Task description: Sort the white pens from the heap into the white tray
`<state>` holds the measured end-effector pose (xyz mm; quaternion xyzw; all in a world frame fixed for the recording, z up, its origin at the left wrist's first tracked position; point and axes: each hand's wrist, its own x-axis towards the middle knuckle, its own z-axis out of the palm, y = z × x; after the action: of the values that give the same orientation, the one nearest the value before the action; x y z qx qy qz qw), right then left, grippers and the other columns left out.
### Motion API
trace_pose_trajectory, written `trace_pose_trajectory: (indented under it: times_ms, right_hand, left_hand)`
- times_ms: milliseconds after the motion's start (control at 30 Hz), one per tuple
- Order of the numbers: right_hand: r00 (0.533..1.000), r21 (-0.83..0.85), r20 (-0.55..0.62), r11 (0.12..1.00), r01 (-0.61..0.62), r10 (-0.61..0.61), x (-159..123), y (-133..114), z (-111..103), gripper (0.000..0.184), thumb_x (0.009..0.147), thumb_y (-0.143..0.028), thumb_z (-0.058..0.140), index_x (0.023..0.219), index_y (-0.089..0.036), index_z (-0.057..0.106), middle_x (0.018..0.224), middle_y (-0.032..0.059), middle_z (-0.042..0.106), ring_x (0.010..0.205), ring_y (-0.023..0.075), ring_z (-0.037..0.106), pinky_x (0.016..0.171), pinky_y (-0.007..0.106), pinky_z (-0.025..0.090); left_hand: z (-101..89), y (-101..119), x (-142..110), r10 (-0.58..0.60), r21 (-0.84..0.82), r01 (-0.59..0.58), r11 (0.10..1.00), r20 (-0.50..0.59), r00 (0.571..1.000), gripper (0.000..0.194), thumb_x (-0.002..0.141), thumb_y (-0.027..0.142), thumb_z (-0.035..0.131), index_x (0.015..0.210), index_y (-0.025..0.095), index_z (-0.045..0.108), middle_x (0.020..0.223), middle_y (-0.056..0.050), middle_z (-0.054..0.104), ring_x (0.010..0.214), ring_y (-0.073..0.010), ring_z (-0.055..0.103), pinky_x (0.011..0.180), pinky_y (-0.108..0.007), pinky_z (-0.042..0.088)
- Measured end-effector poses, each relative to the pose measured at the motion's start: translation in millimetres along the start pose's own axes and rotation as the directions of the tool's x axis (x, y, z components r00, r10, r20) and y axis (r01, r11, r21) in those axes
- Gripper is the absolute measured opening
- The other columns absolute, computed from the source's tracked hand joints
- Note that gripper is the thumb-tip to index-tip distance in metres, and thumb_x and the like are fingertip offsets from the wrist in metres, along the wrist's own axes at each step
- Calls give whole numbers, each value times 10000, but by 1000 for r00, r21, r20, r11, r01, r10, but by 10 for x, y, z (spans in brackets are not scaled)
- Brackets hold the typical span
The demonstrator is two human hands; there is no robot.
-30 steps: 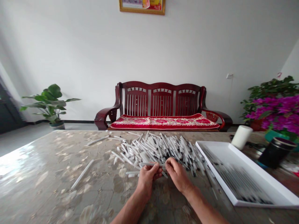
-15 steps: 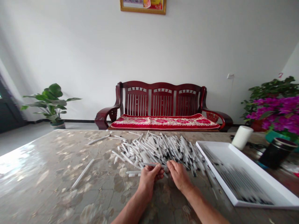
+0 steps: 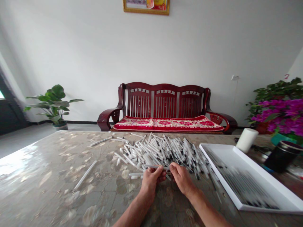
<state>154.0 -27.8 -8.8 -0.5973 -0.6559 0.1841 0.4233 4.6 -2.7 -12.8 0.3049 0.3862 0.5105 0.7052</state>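
Observation:
A large heap of white plastic pens (image 3: 163,152) with dark tips lies jumbled in the middle of the stone-patterned table (image 3: 47,176). My left hand (image 3: 151,181) is shut on a single white pen (image 3: 155,166) at the heap's near edge. That pen runs across towards my right hand (image 3: 182,180), whose fingertips are at its far end. Whether my right hand grips the pen is hidden. A few loose pens (image 3: 136,174) lie just left of my left hand.
A white tray (image 3: 246,201) holding rows of aligned pens stands to the right. Beyond it are a white cylinder (image 3: 246,140) and a black cup (image 3: 281,160). Separate pens (image 3: 85,175) lie on the table's left. A red-cushioned wooden bench (image 3: 165,108) stands beyond the table.
My hands have drawn slightly closer around the pen. The whole scene has drifted a little right as my head turned.

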Motion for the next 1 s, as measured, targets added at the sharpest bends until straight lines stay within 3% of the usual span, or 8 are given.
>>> trace_pose_trajectory:
  times_ms: [100, 200, 467, 667, 867, 1000]
  right_hand:
    - [1000, -1, -5, 1000, 17, -17, 0, -2, 8, 409, 949, -531, 444, 705, -238, 591, 606, -5, 619, 591, 164, 563, 557, 246, 319]
    - [999, 15, -26, 999, -39, 39, 4, 18, 33, 477, 944, -558, 408, 606, -240, 518, 518, -20, 526, 521, 155, 497, 539, 255, 301]
    - [997, 129, 37, 990, -65, 61, -11, -59, 22, 433, 899, -576, 470, 623, -244, 497, 523, -38, 506, 523, 144, 489, 522, 243, 310]
    - [924, 416, 226, 827, -379, 310, -22, -105, 112, 555, 830, -770, 394, 610, -264, 453, 377, -88, 363, 301, 109, 326, 345, 231, 216]
    - [881, 429, 300, 773, -467, 365, -38, -130, 148, 637, 772, -852, 400, 623, -238, 478, 352, -91, 368, 278, 89, 321, 313, 209, 217]
    - [898, 416, 296, 802, -428, 325, 22, -67, 40, 648, 830, -821, 343, 742, -217, 561, 469, -58, 496, 349, 106, 432, 358, 217, 294]
  left_hand:
    - [-5, -2, 4, -4, 1, 4, 1000, 1, 1000, 413, 500, 419, 946, 637, 122, 694, 560, -36, 693, 512, -122, 639, 511, -218, 546]
    - [-7, -7, -4, 6, 7, -6, 1000, 21, 1000, 429, 483, 433, 949, 639, 124, 695, 564, -35, 695, 520, -125, 641, 509, -218, 544]
    - [-9, 15, 2, 0, 3, 0, 1000, 11, 1000, 476, 445, 457, 951, 652, 114, 694, 563, -43, 694, 519, -125, 637, 514, -217, 533]
    - [-8, 51, 9, 67, 39, -69, 997, 43, 997, 491, 411, 463, 957, 643, 140, 670, 531, -18, 687, 494, -123, 624, 510, -226, 530]
    - [-19, 55, 32, 124, 62, -129, 990, 79, 989, 508, 439, 489, 936, 690, 151, 651, 543, 5, 682, 511, -121, 624, 528, -233, 529]
    - [-30, 34, 48, 127, 53, -129, 990, 37, 991, 517, 492, 526, 903, 743, 159, 638, 596, 7, 691, 563, -131, 645, 536, -232, 525]
